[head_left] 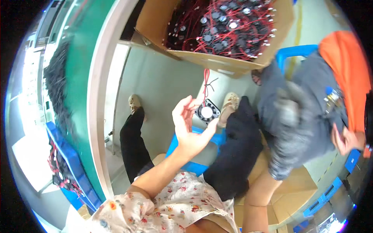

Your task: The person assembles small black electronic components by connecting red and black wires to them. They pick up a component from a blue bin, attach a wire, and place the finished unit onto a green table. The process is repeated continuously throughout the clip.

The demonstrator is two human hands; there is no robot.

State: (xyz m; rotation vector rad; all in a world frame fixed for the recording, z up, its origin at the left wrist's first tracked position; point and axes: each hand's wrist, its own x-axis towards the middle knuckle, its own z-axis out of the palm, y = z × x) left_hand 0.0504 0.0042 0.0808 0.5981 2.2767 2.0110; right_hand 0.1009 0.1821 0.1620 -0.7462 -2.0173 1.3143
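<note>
My left hand [190,134]: grasping one small black fan [207,112], red-wired. My right hand [289,110], grey-gloved: blurred, grip I cannot tell. Far: one cardboard box [284,17].

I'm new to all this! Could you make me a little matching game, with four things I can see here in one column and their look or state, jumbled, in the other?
Things:
1. Small fan
2. Left hand
3. Right hand
4. Cardboard box

Look or state:
A. Covered in grey and blurred
B. Filled with a tangle of red-wired parts
C. Black frame with a pale round centre
D. Bare

Right pairs: 1-C, 2-D, 3-A, 4-B
</note>
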